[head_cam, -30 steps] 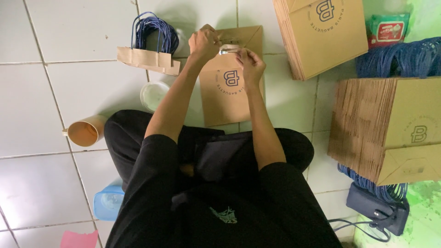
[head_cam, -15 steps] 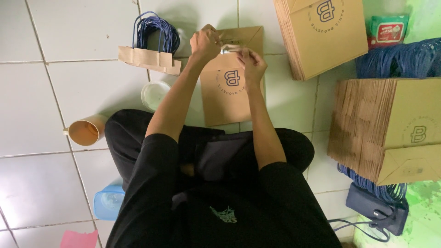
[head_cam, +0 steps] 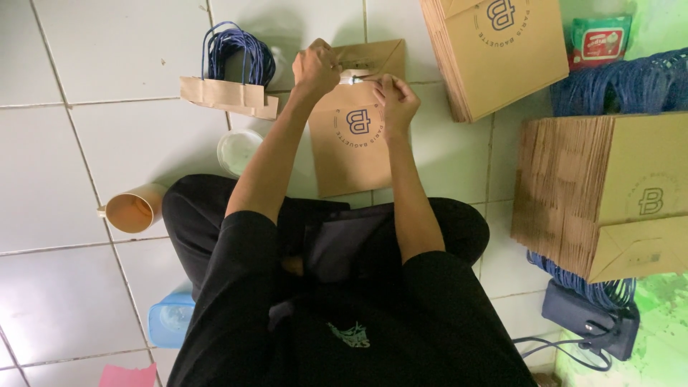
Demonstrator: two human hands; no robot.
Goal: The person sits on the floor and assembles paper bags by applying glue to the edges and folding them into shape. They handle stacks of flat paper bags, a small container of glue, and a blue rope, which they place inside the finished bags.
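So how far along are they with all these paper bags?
A few bags with blue handles already lie finished on the floor. In hand: the left hand and right hand work at the top of one flat brown bag. Left: two big stacks of flat bags and loose blue handles.

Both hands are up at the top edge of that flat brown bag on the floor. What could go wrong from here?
1. The left hand and right hand pinch the brown paper bag only at its top; the thin paper could crease or tear there.
2. The open orange cup lies on its side by the left knee, so a leg shift could knock it away.
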